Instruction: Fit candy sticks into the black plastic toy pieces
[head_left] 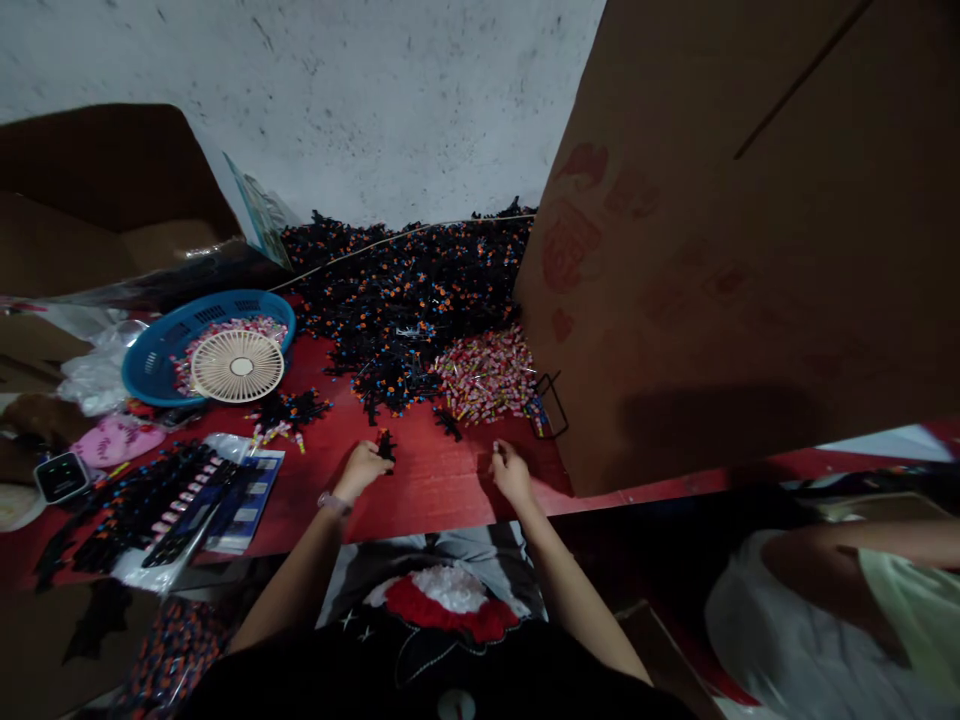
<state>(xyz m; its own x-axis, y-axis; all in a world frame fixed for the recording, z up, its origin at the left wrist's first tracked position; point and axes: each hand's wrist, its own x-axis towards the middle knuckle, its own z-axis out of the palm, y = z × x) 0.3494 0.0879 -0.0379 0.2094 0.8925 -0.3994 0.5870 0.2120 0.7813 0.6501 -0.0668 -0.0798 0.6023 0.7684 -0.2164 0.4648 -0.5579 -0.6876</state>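
Note:
My left hand (pixel 363 468) rests on the red table (pixel 435 490) with its fingers curled round a small black piece (pixel 386 445). My right hand (pixel 510 472) lies a little to the right, fingers pinched together; what they hold is too small to make out. Just beyond both hands lies a big heap of black pieces with orange dots (pixel 409 290). A smaller heap of pink and white wrapped pieces (pixel 487 378) sits beside it, ahead of my right hand.
A tall cardboard box (pixel 742 230) stands at the right. A blue basket (pixel 161 350) with a small white fan (pixel 238 366) sits at the left. Filled plastic bags (pixel 165 505), a small clock (pixel 61 476) and another person's arm (pixel 847 560) are nearby.

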